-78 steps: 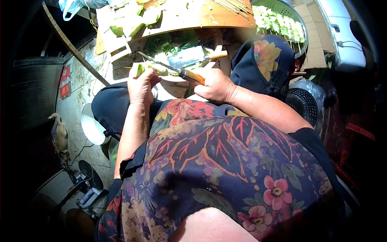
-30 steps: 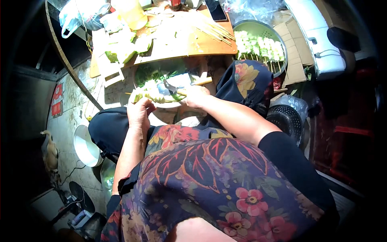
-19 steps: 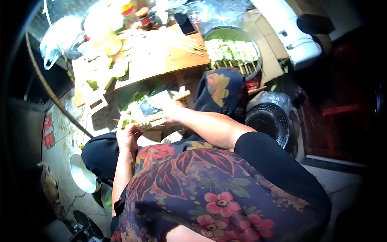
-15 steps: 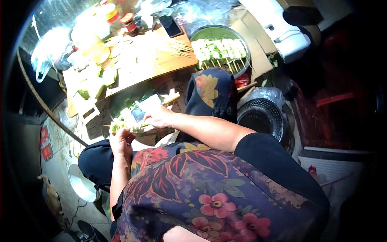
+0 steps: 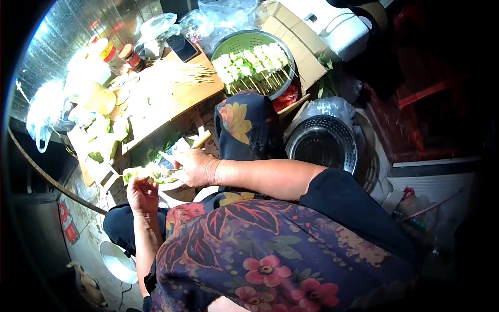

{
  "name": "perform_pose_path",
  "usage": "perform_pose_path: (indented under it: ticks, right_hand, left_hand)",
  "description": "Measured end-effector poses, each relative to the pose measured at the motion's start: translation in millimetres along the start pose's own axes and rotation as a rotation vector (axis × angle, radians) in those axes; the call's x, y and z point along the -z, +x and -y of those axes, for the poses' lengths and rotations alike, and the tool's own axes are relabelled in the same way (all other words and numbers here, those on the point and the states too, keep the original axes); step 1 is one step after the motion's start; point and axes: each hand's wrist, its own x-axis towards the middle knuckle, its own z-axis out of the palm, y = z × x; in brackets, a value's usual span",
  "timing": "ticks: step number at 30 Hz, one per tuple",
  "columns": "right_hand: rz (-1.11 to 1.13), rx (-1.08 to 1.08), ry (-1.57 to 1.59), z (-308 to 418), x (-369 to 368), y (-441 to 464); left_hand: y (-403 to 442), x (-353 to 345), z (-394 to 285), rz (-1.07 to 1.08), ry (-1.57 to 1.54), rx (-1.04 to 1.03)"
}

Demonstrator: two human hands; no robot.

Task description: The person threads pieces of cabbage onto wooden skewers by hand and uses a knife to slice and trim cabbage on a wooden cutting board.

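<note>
My left hand (image 5: 143, 195) has its fingers bent in a pinch at the near edge of a row of pale green leafy vegetable pieces (image 5: 136, 173). My right hand (image 5: 196, 167) is closed at the other end of that row, with thumb and fingertips together. What it grips is too small to make out. Against its fingers is a flat blue-grey and whitish thing (image 5: 167, 162) of unclear kind. Beneath both hands, a container of cut greens (image 5: 149, 154) is partly hidden by them.
A low wooden table (image 5: 179, 112) ahead holds bamboo sticks (image 5: 195, 73), leaves (image 5: 106, 138), a red-lidded jar (image 5: 130, 56) and a phone (image 5: 182, 48). Vegetable skewers (image 5: 252, 65) fill a metal colander (image 5: 291, 52). A dark perforated basket (image 5: 322, 148) stands right; a white bucket (image 5: 118, 262) is left.
The view has turned, so the table and colander appear further left. My left hand's fingers have shifted along the vegetable row, and my right hand remains near its far end.
</note>
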Motion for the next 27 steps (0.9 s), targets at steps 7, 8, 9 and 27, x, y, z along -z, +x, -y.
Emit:
perform_pose_path:
  ticks: [7,8,9,27]
  right_hand:
    - [-0.079,0.13,-0.036,-1,34,13]
    - [-0.16,0.174,-0.035,-2,47,16]
    - [-0.238,0.219,-0.036,5,70,16]
    - [-0.427,-0.91,-0.434,-238,247,27]
  left_hand:
    - [13,-42,-20,0.185,0.135,-0.132]
    - [9,-57,-24,0.199,0.154,-0.179]
    - [-5,-85,-31,0.212,0.171,-0.228]
    - [41,-17,-57,-0.224,0.213,-0.059]
